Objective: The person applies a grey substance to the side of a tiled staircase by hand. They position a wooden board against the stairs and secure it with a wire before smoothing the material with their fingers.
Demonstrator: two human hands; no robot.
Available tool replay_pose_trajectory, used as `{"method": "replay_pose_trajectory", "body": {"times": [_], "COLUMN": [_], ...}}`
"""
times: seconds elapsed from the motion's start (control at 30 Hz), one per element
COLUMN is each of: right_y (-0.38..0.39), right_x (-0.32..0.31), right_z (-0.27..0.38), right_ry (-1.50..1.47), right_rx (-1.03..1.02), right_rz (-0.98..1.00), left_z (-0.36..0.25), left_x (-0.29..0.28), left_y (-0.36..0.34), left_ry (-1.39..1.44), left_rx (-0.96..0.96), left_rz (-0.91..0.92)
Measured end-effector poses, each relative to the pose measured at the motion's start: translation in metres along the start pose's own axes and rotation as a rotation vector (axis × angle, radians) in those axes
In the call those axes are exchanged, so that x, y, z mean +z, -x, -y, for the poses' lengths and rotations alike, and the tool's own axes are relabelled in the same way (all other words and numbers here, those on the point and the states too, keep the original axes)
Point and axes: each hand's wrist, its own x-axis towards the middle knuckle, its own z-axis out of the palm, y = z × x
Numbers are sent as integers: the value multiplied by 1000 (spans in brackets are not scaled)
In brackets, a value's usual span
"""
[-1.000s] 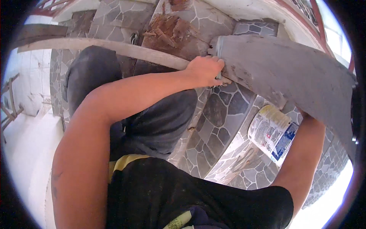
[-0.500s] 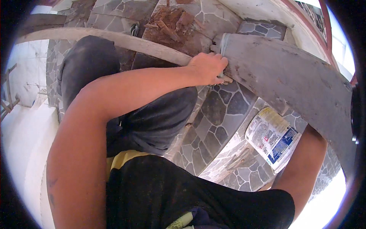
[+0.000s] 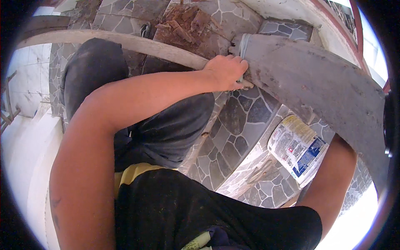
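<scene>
Your L hand (image 3: 227, 71) is wrapped round the pale strip (image 3: 162, 49), right at the L end of the grey board (image 3: 312, 66) w/ its tie (image 3: 245, 45); board lies to that hand's R, long axis running R & nearer you. R forearm (image 3: 335, 166) is under its near edge, R hand hidden, can't tell its grip. White bucket (image 3: 298, 148) sits tight beside R forearm; brown rubble (image 3: 189, 27) lies far, L of board
</scene>
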Motion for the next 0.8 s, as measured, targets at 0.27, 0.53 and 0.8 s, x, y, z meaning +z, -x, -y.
{"method": "replay_pose_trajectory", "body": {"times": [0.27, 0.53, 0.8], "right_y": [-3, -7, -9], "right_x": [2, 3, 3], "right_z": [6, 13, 14], "right_ry": [55, 102, 139], "right_rx": [-22, -45, -57], "right_rz": [5, 17, 25], "left_z": [0, 2, 1], "left_x": [0, 2, 3], "left_y": [-1, 0, -1], "left_ry": [-12, -8, -8], "left_rx": [6, 19, 20], "left_rz": [-9, -20, -18]}}
